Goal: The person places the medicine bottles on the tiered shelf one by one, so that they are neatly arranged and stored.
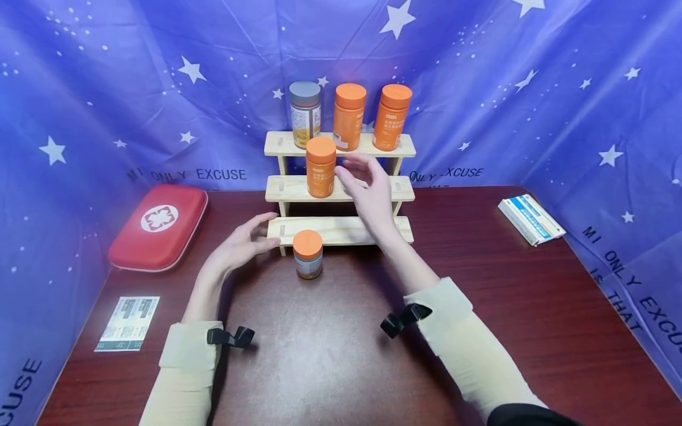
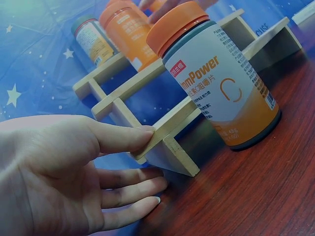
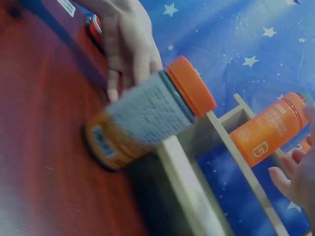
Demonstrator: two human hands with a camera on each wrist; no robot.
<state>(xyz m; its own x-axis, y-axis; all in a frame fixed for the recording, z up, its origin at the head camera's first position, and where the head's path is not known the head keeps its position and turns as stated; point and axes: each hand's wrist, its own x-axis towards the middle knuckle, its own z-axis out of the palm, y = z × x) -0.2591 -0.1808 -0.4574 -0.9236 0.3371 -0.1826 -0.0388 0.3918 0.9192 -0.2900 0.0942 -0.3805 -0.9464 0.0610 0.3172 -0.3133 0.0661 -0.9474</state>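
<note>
A three-step wooden rack [image 1: 341, 188] stands at the back of the dark table. Its top step carries a grey-lidded bottle [image 1: 305, 112] and two orange bottles [image 1: 348, 116] [image 1: 391, 116]. One more orange bottle [image 1: 321, 166] stands on the middle step. My right hand [image 1: 362, 177] hovers open just right of that bottle, holding nothing; its fingertips [image 3: 294, 173] are apart from the bottle [image 3: 268, 130]. A short orange-capped bottle [image 1: 308, 254] [image 2: 221, 83] [image 3: 142, 118] stands on the table before the rack. My left hand [image 1: 254, 236] [image 2: 123, 162] rests straight fingers against the left end of the bottom step [image 2: 167, 142].
A red first-aid case [image 1: 158, 228] lies at the left, with a printed card [image 1: 128, 323] near the front left edge. A white medicine box [image 1: 531, 219] lies at the right. Blue star-patterned cloth [image 1: 533, 89] walls in the table on three sides.
</note>
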